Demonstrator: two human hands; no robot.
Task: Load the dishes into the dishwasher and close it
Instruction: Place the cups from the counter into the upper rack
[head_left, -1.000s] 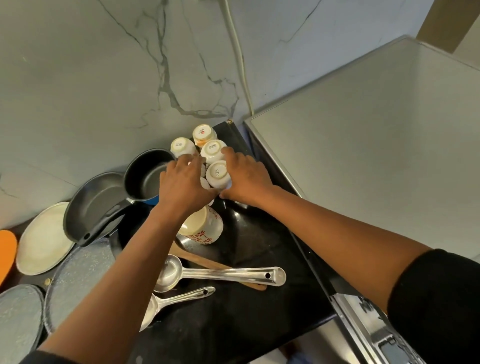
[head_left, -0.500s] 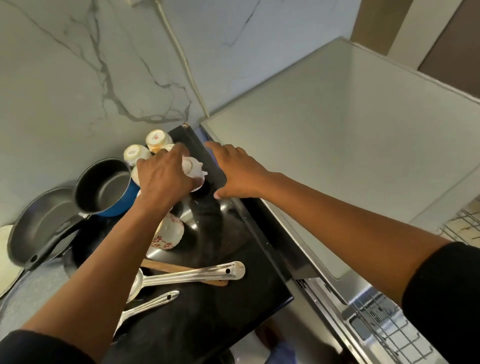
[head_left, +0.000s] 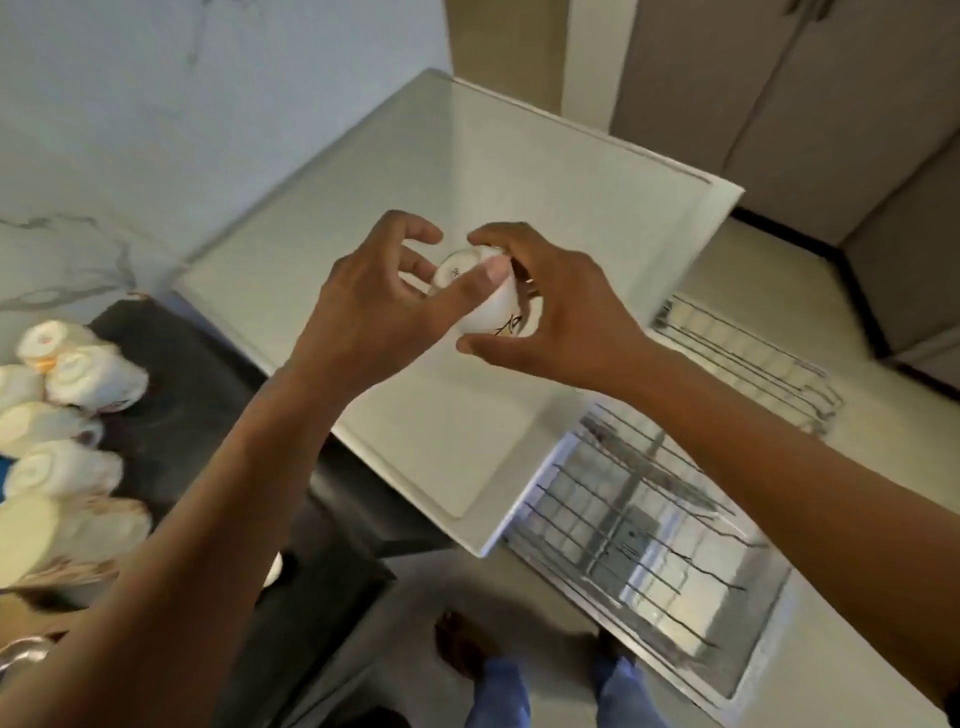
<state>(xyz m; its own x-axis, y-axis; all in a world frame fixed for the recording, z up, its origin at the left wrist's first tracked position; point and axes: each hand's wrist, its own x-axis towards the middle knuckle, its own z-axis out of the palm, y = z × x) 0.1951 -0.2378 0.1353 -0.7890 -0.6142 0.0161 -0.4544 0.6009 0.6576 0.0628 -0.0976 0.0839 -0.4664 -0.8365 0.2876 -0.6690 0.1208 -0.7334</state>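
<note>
Your left hand (head_left: 363, 306) and right hand (head_left: 561, 306) both pinch a white cup (head_left: 488, 306), upside down, above the dishwasher's (head_left: 467, 171) wire rack (head_left: 639, 525).

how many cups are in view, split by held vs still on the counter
Held between the left hand and right hand: 1 cup
On the counter at left: 6 cups, blurred, so roughly
Total: 7

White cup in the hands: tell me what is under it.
Both hands, left hand and right hand, hold the white cup above the pale dishwasher top. The patch directly below is hidden by cup and fingers.
</note>
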